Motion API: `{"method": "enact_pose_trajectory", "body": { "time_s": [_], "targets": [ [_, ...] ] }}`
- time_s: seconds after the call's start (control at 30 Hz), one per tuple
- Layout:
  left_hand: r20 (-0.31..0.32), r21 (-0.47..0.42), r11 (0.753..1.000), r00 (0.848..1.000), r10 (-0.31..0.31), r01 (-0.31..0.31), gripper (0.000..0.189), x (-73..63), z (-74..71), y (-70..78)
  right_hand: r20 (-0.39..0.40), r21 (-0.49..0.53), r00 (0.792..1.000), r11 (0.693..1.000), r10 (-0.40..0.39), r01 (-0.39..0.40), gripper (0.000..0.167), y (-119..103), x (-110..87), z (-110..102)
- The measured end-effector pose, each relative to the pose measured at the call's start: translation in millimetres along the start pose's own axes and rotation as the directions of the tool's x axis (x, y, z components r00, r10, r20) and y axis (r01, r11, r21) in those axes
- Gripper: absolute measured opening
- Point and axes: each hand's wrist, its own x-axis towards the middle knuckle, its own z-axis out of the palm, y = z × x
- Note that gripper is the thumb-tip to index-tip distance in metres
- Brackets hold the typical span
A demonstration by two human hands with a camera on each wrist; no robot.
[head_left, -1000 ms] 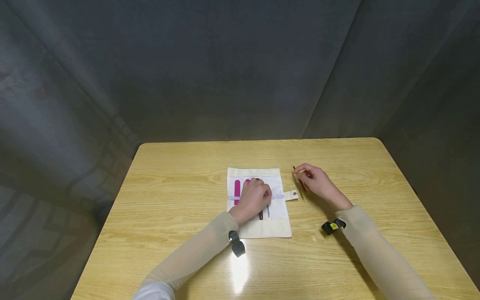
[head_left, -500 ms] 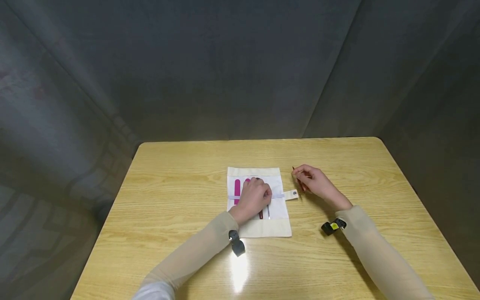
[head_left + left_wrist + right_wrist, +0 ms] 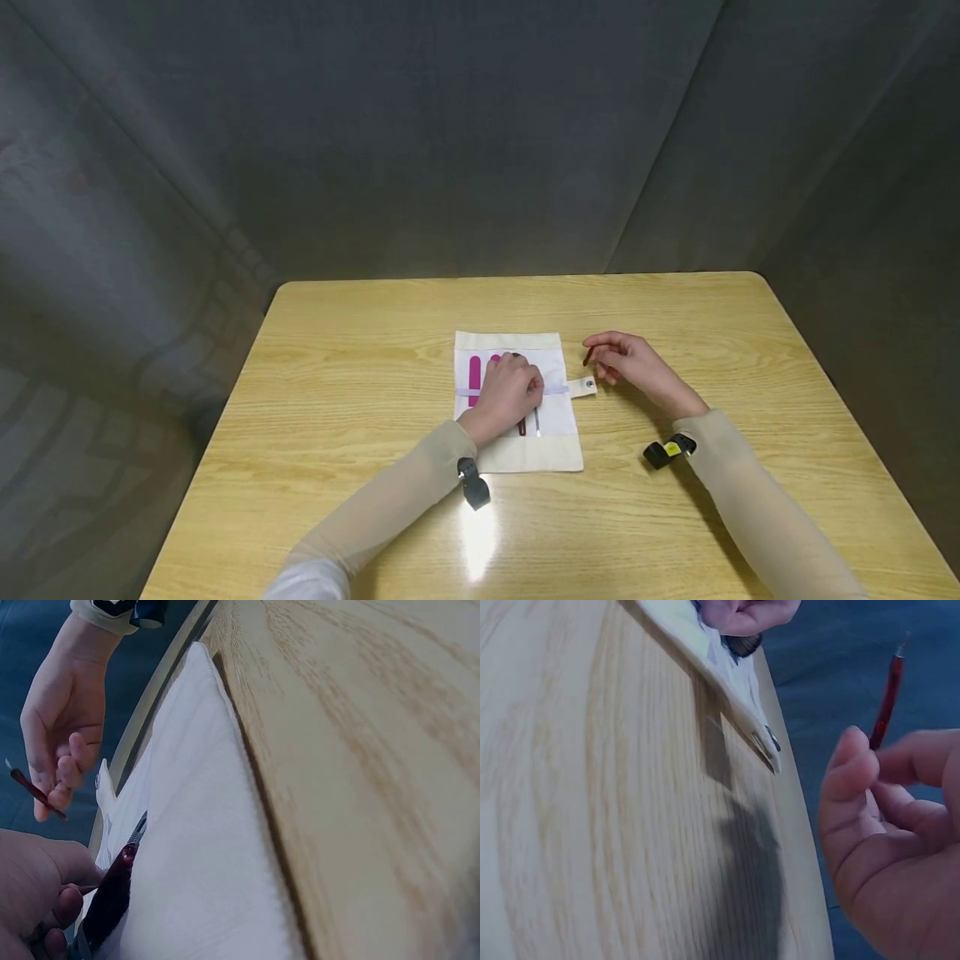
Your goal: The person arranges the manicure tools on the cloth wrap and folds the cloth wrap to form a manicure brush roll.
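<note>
**Pinched in the right hand (image 3: 626,360): a slim red tool (image 3: 887,701)**

We see thumb and fingertips nipping the red tool above the table (image 3: 345,375), just right of a pale cloth pouch (image 3: 528,455) and near its strap (image 3: 582,387). It is narrow and glossy, deep red along the shaft, with a thin, paler tip. The right wrist view shows that tip standing clear of the fingers; the left wrist view lets us see the shaft crossing the fingertips and poking out on both sides.

The left hand (image 3: 510,390) lies over the middle of the pouch, fingers bent; we cannot tell whether it grips anything. The pouch lies spread, white inside with cream borders near and far, a lilac elastic (image 3: 555,389) running across it. A pink strip (image 3: 475,381) lies at its left, and a red-brown handle (image 3: 522,427) and a thin silver rod (image 3: 537,422) show on the hand's near side.

Some of this escapes us. The left hand covers part of the elastic and most of a second pink piece (image 3: 495,358), leaving only its rounded far end. In the head view the red tool is a short dark stroke, partly lost behind fingers. Both wrist views cut off the left hand at the picture's edge.
</note>
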Motion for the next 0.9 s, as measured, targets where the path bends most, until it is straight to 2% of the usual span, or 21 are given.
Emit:
{"method": "enact_pose_trajectory", "body": {
  "time_s": [0.2,0.43,0.67,0.9],
  "targets": [
    [-0.010,0.009,1.000,1.000,0.005,-0.005,0.005,0.1,0.6,0.0,0.018,0.044,1.000,0.999,0.013,-0.014,0.039,2,1.6,0],
    [-0.019,0.028,1.000,1.000,0.015,-0.014,0.006,-0.4,-0.1,0.6,-0.047,-0.029,0.999,0.999,0.019,-0.020,0.034,3,3.7,3],
    [-0.002,0.028,1.000,1.000,0.002,-0.002,0.005,0.0,-0.4,1.1,-0.095,-0.088,0.995,0.996,0.002,-0.010,0.035,2,5.8,6],
    [0.004,0.017,1.000,1.000,0.000,0.000,0.007,0.4,-0.6,0.7,-0.041,-0.111,0.999,0.994,-0.013,0.008,0.031,-3,9.5,13]
  ]
}}
